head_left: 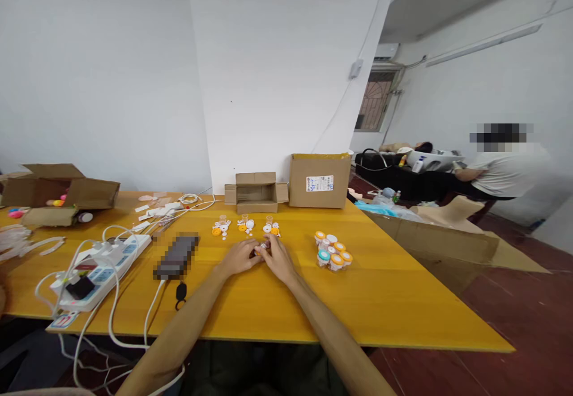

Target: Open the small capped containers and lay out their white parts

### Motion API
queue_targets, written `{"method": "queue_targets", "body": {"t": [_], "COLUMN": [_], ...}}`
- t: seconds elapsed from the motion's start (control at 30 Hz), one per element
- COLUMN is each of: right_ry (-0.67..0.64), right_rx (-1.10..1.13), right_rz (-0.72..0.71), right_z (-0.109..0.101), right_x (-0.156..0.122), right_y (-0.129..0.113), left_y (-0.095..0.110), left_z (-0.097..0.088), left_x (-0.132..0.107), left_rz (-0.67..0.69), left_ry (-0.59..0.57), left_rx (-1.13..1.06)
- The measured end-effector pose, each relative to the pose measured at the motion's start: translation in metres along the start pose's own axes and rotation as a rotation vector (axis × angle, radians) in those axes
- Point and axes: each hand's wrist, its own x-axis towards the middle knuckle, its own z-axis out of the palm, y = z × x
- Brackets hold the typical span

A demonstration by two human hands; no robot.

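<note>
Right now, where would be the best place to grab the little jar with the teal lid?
Probably by the rim of its round teal lid, pinched from above, coming in from the near left. The jar appears upright, lid up, at the cluster's left front; an orange-lidded jar crowds its right, while its left side faces bare table.

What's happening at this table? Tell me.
Someone's left hand and right hand are together above the table, holding a small piece mostly hidden by the fingers. Beyond them are three groups of orange and white parts, each by a clear cup. To the right stands a cluster of small containers with orange, white and teal lids.
</note>
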Motion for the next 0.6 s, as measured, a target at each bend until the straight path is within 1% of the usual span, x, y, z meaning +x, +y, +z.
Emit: {"method": "queue_targets", "body": {"t": [0.07,0.2,0.23,0.3,0.4,0.43,0.5,0.6], "right_ry": [-0.008,-0.037,-0.031,-0.002,0.014,0.007,-0.012,-0.011], "right_rx": [0.003,0.050,0.051,0.031,-0.006,-0.006,0.011,0.049], "right_rz": [0.000,-0.128,-0.139,-0.095,0.062,0.085,0.047,-0.091], "right_z": [-0.0007,-0.0011,-0.0006,0.0004,0.0000,-0.0006,-0.0016,-0.0013], "right_x": [0.0001,-0.0024,-0.0028,-0.0025,-0.0002,0.0004,0.0005,-0.0013], "right_y": [0.0012,0.0028,0.0030,0.0033,0.0036,0.0036,0.0036,0.0034], "left_y": [0.0002,-0.0003,-0.0006,-0.0009,-0.0008,-0.0006,-0.0002,-0.0001], "left_z": [-0.0003,-0.0003,-0.0001,0.0004,0.0006,0.0005,0.0001,0.0001], "left_x": [0.0001,0.0006,0.0007,0.0008,0.0007,0.0006,0.0005,0.0002], "left_rz": [0.003,0.009,0.007,0.006,0.006,0.006,0.006,0.004], "left_ry": [-0.001,-0.001,0.002,0.007,0.007,0.007,0.008,0.011], "left_rx": [0.001,-0.002,0.000,0.004,-0.007,-0.013,-0.024,-0.029]}}
